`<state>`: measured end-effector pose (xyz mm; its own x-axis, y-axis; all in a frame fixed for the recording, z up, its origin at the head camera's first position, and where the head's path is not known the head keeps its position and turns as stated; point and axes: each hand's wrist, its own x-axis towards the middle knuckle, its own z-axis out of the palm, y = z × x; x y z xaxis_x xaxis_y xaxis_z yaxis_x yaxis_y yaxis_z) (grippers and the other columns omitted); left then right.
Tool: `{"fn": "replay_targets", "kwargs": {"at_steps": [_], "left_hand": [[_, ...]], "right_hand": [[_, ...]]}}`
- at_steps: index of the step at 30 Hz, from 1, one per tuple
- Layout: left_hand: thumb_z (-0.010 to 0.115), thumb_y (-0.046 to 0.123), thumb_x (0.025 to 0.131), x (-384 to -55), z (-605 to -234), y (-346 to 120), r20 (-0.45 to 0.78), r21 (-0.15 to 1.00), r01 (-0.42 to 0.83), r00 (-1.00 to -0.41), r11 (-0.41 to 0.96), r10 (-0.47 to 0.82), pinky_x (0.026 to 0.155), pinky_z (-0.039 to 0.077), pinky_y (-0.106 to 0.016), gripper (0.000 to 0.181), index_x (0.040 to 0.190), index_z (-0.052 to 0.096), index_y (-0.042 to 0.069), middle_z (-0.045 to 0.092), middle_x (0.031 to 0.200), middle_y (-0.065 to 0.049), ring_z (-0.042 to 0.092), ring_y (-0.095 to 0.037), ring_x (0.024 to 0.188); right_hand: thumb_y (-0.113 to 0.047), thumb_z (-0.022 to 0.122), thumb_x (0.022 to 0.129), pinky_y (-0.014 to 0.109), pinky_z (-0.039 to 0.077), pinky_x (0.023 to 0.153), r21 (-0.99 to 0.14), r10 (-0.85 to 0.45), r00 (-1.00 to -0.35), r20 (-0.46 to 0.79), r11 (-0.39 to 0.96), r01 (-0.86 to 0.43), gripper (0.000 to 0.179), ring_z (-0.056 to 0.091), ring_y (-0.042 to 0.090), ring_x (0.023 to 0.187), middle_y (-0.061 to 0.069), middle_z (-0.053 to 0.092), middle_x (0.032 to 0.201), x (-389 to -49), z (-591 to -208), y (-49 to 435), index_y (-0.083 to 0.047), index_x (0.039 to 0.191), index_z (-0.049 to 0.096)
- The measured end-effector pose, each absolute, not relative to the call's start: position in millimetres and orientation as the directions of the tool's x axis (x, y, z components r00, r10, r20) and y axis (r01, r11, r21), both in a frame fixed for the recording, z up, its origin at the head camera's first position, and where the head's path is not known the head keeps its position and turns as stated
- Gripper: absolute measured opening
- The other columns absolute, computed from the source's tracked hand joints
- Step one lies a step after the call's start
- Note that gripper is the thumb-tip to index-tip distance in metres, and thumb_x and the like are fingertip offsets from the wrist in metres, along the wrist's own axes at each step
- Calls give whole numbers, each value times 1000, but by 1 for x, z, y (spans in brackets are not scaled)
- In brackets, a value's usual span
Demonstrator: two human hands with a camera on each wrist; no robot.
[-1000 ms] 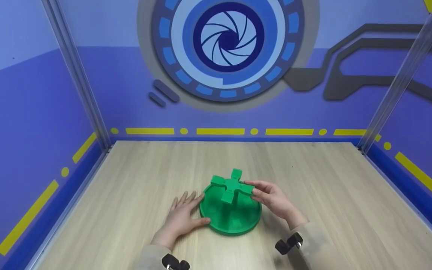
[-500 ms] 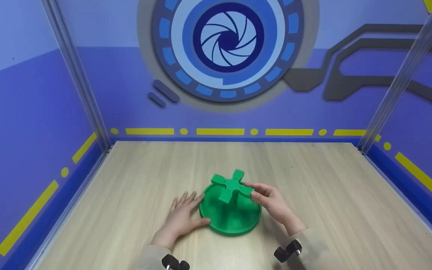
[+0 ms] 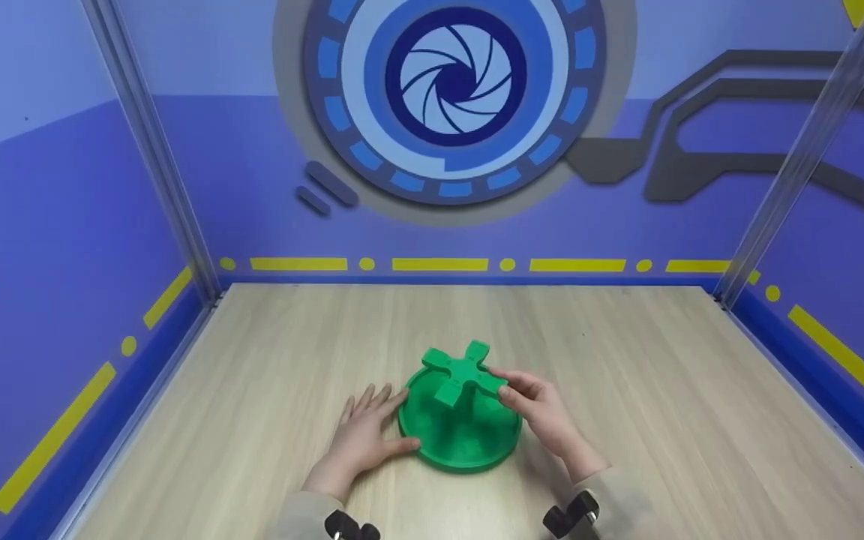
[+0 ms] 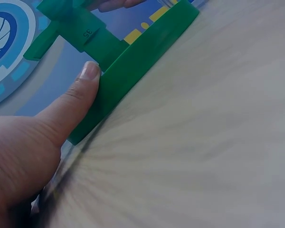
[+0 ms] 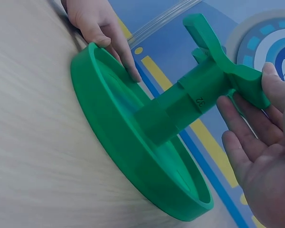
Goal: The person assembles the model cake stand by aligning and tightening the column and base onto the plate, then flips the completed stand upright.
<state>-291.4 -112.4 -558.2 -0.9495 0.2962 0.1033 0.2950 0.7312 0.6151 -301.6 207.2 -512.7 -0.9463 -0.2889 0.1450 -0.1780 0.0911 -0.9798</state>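
Note:
A green round dish [image 3: 469, 454] with a raised rim stands on the table. From its middle rises a stepped post [image 5: 180, 104], marked "32" in the right wrist view and "35" in the left wrist view. On top sits a green four-armed cross handle [image 3: 466, 370]. My right hand [image 3: 552, 416] pinches the handle's right arm between thumb and fingers, its other fingers lying beneath. Against the dish's left rim rests my left hand [image 3: 364, 439], fingers spread and thumb straight, touching the rim. The left fingertips are partly hidden in the left wrist view.
A pale wooden table [image 3: 289, 337] carries the dish near its front. Blue printed panels [image 3: 252, 172] enclose it at the back and sides, with metal posts [image 3: 154, 150] at the corners. Each wrist wears a black mount [image 3: 571, 516].
The cross handle has turned slightly clockwise as seen from above. My right hand has moved a little towards me with it. The dish and my left hand stay put.

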Motion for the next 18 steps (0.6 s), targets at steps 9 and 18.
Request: {"fn": "replay_targets", "kwargs": {"at_steps": [9,18], "left_hand": [[76,66,80,-290,-557,-111,119,611,303,-949,731,294,129,5,-67,95,156,46,18,36,165,-20,19,-47,158],[76,67,79,-291,-558,-112,104,612,294,-950,734,294,129,4,-67,95,156,46,19,35,166,-19,18,-46,158]], "right_hand": [[-15,65,102,20,57,91,-978,-244,-959,145,112,-177,44,65,3,99,3,70,116,-296,-512,204,6,141,58],[-15,65,102,21,57,92,-977,-217,-965,146,124,-176,42,67,4,101,12,70,119,-292,-511,201,4,140,59]]}}
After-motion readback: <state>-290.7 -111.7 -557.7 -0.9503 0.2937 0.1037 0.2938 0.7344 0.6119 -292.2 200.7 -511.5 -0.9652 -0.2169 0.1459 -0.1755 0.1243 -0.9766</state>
